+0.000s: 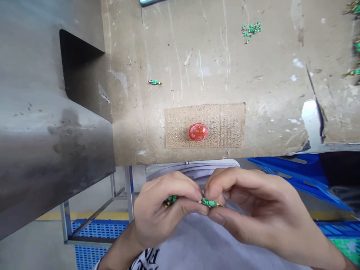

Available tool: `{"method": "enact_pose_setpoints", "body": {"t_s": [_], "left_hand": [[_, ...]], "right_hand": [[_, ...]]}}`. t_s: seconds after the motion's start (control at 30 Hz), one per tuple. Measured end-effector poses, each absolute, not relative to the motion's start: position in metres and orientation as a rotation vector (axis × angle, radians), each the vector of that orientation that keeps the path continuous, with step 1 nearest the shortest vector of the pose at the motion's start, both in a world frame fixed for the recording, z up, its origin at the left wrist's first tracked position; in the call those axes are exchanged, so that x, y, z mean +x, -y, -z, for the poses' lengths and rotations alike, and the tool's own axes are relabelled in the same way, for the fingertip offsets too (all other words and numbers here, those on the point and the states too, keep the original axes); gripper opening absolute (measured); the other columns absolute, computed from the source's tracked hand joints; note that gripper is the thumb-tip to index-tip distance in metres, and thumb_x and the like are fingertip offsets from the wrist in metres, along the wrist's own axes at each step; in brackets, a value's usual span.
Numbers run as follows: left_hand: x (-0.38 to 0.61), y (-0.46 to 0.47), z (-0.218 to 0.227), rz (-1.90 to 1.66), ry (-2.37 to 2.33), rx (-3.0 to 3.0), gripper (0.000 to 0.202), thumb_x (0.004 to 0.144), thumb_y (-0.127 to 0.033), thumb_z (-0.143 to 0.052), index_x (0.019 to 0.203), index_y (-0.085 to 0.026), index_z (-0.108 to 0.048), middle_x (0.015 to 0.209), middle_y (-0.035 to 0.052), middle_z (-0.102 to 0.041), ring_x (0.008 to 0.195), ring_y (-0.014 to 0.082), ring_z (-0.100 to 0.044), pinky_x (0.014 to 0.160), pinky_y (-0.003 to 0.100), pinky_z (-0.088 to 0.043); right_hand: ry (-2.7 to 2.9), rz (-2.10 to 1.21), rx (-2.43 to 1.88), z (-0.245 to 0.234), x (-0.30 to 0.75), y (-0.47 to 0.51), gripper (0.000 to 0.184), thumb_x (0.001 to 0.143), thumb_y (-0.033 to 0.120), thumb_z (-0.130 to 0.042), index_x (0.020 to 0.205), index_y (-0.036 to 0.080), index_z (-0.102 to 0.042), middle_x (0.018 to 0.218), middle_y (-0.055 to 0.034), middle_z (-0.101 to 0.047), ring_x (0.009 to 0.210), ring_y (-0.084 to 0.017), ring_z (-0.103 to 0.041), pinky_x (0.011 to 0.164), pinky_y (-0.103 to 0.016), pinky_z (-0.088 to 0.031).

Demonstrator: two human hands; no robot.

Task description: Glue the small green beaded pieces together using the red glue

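My left hand [168, 204] is closed, its thumb and forefinger pinching one end of a small green piece with dark and yellow tips [210, 203]. More small green pieces [171, 200] show inside the curl of the same hand. From the other side my right hand [253, 206] is closed on that piece, forefinger above it and thumb below. Both hands are held over my lap, just in front of the table edge. Beyond them a shiny red oval object [198, 131] sits on a brown textured patch [227, 127]; what it is made of I cannot tell.
A single similar green piece [155, 82] lies on the worn table [197, 82], with a small heap of green pieces [251, 30] farther back. More clusters [356, 45] are at the right edge. A metal housing [56, 123] stands left; a blue plastic crate [298, 172] is below right.
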State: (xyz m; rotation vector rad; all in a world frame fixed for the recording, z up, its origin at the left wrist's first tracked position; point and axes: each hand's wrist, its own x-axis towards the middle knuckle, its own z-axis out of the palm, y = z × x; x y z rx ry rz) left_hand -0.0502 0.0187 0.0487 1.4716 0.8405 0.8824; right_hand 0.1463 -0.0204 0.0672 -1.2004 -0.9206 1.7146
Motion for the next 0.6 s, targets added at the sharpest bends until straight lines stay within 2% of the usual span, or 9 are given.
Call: {"method": "enact_pose_setpoints", "body": {"t_s": [0.3,0.5,0.6], "left_hand": [[-0.048,-0.009,-0.040,-0.931,-0.919,1.486,0.010,0.101,-0.019,-0.072,0.091,-0.022,-0.074,0.075,0.0013,-0.076,0.065,0.0152,-0.072,0.055,0.023,-0.055],[-0.046,-0.006,-0.041,-0.914,-0.948,1.524,0.014,0.103,-0.022,-0.068,0.089,-0.023,-0.071,0.073,0.0009,-0.074,0.060,0.0154,-0.070,0.055,0.025,-0.056],[-0.044,-0.007,-0.039,-0.940,-0.950,1.481,0.011,0.102,-0.021,-0.069,0.091,-0.022,-0.071,0.073,0.0011,-0.073,0.064,0.0161,-0.072,0.054,0.024,-0.055]], "right_hand": [[1.187,-1.610,-1.243,-0.067,0.150,0.021,0.007,0.097,0.018,-0.076,0.100,0.025,-0.073,0.083,0.0034,-0.072,0.073,-0.011,-0.067,0.067,-0.020,-0.057],[1.168,-1.626,-1.273,-0.067,0.150,0.021,0.005,0.100,0.021,-0.074,0.099,0.026,-0.072,0.086,0.0043,-0.074,0.075,-0.010,-0.067,0.068,-0.017,-0.056],[1.168,-1.628,-1.264,-0.066,0.151,0.021,0.006,0.101,0.021,-0.073,0.100,0.026,-0.072,0.088,0.0048,-0.074,0.076,-0.009,-0.068,0.068,-0.016,-0.056]]}}
